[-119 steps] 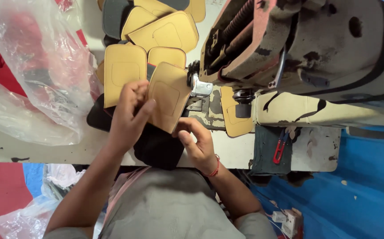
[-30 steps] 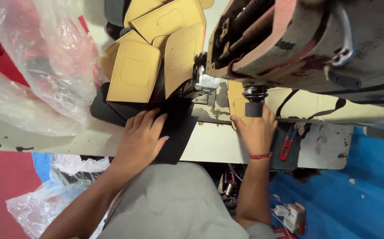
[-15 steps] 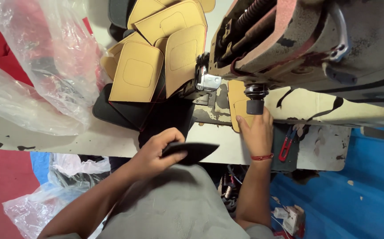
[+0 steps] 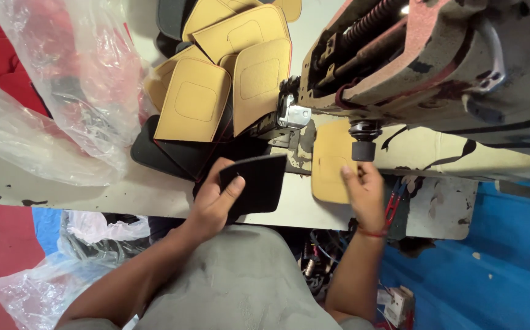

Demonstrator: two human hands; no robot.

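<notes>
left hand (image 4: pixel 216 198) grips black panel (image 4: pixel 254 183) (right hand (image 4: pixel 363 189) on tan panel (image 4: pixel 332 162)).

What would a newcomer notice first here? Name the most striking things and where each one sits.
The fan of tan padded panels stacked at top centre on the work table draws the eye, beside the big worn sewing machine filling the upper right. Below them, the left hand grips a black panel, while the right hand touches a single tan panel. Crumpled clear plastic bags crowd the left.
</notes>
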